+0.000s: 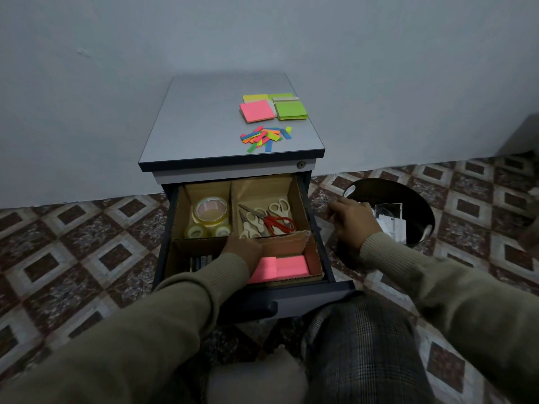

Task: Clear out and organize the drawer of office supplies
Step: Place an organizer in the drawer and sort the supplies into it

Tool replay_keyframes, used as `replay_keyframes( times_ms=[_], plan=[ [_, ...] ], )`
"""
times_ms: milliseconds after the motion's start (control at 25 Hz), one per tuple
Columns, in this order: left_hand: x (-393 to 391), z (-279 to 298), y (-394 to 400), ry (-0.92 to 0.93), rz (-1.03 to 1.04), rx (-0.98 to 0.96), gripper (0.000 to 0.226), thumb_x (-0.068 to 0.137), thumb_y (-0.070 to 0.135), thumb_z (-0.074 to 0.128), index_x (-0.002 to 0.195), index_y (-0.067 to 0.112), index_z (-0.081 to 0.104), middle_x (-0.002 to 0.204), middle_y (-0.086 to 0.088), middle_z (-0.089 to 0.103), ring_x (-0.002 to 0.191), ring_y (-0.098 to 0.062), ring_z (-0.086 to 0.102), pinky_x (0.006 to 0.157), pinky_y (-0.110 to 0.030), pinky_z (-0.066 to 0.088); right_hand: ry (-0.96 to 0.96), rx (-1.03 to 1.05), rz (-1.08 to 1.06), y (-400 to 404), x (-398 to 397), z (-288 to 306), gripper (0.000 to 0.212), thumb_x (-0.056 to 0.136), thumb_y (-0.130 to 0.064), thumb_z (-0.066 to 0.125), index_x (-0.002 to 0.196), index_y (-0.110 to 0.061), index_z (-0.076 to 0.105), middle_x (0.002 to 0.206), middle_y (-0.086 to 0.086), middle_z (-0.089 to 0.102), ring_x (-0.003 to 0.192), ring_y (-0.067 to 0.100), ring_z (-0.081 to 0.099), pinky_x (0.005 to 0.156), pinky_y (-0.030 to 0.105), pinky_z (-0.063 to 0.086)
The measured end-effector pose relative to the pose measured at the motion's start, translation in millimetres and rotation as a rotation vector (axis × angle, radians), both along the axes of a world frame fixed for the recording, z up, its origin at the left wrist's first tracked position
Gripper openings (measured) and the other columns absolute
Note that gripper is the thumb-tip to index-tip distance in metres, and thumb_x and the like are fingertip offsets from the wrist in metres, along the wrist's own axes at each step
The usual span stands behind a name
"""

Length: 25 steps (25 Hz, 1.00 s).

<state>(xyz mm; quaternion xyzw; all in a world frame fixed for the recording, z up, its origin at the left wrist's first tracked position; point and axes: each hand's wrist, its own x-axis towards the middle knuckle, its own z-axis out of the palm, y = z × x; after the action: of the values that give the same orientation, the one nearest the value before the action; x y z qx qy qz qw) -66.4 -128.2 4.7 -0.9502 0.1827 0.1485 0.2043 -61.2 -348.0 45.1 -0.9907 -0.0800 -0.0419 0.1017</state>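
Observation:
The open drawer (320, 258) holds cardboard compartments. Tape rolls (210, 212) fill the back left one and several scissors (267, 218) the back right. In the front right compartment lie pink sticky notes (288, 268). My left hand (243, 247) reaches down into the front of the drawer beside the pink notes; its fingers are hidden. My right hand (351, 220) hovers to the right of the drawer, over the bin's edge, fingers loosely curled and holding nothing visible. Dark pens or batteries (199, 262) lie in the front left compartment.
On the cabinet top (198, 123) sit sticky note pads (272, 107) and a heap of coloured paper tabs (265, 137). A black waste bin (408, 199) with paper scraps stands on the tiled floor to the right. My knees are below the drawer front.

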Motion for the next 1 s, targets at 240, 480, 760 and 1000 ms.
replay_keyframes(
  times_ms=[240,480,760,1000],
  plan=[
    [-1,-19,9,0.050,0.014,-0.023,0.043,0.098,0.026,0.037,0.139,0.013,0.039,0.142,-0.003,0.042,0.136,-0.023,0.030,0.113,-0.047,0.002,0.018,-0.002,-0.008,-3,-1,1,0.023,0.091,-0.006,0.047,0.108,-0.017,0.059,0.116,0.001,0.056,0.112,0.021,0.049,0.099,0.035,0.029],
    [2,-19,5,0.198,-0.046,0.135,0.040,0.095,0.023,0.040,0.132,0.010,0.049,0.144,-0.008,0.040,0.137,-0.027,0.026,0.112,-0.048,0.004,0.025,-0.004,0.005,0,-2,-3,0.024,0.091,-0.006,0.045,0.108,-0.016,0.059,0.117,0.002,0.057,0.113,0.021,0.050,0.096,0.035,0.030],
    [7,-3,-8,0.356,0.126,-0.085,0.044,0.095,0.015,0.048,0.139,0.018,0.041,0.148,-0.007,0.034,0.137,-0.025,0.031,0.112,-0.032,0.022,0.055,0.009,0.027,-3,-1,-5,0.024,0.089,-0.005,0.046,0.105,-0.015,0.060,0.116,0.003,0.057,0.111,0.022,0.051,0.092,0.034,0.032],
    [7,-26,-3,0.419,0.329,-0.161,0.043,0.097,0.031,0.043,0.139,0.021,0.043,0.145,-0.007,0.038,0.135,-0.026,0.033,0.113,-0.041,0.021,0.044,0.044,0.040,0,0,-9,0.023,0.088,-0.003,0.047,0.102,-0.013,0.062,0.112,0.004,0.058,0.107,0.023,0.053,0.090,0.035,0.036]
  ],
)
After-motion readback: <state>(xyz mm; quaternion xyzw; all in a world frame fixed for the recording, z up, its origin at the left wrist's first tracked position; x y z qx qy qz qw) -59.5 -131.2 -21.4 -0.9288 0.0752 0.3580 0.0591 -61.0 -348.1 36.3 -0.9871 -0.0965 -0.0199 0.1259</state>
